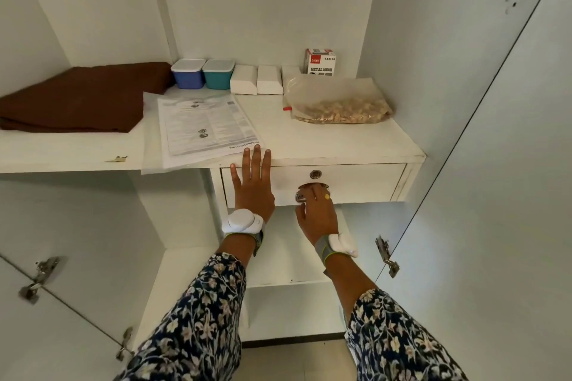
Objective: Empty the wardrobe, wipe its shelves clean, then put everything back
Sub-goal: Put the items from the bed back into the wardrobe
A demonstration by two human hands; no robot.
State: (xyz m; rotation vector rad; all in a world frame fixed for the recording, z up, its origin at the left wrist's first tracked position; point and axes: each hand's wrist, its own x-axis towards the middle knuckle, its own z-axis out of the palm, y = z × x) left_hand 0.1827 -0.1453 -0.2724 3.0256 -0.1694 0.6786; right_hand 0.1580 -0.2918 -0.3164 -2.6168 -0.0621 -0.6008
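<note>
Wardrobe in white laminate (263,9) stands open. Nearest, the left hand (252,185) lies flat, fingers straight, on its white drawer front (365,182), the right hand (315,210) curling round the metal drawer pull (301,196). Beyond, a printed paper sheet (207,127), folded brown cloth (80,96) and clear bag of nuts (337,102) sit on the shelf (340,142) — emptying looks barely begun, wiping and restocking ahead.

- White laminate wardrobe (402,40): doors open; white shelf (325,142) loaded.
- Folded brown cloth (77,99): flat, shelf's left.
- Blue lidded plastic tub (188,73) and teal lidded plastic tub (218,74): touching, at the back wall.
- Two white cardboard boxes (257,80): beside the teal tub.
- Red-and-white "METAL MESH" carton (320,61): upright, back right.
- Clear plastic bag of tan nuts (337,105): lying in front of the carton.
- Printed paper sheet (205,127): overhanging the shelf's front edge.
- White drawer (356,182): under the shelf, with a round metal lock.
</note>
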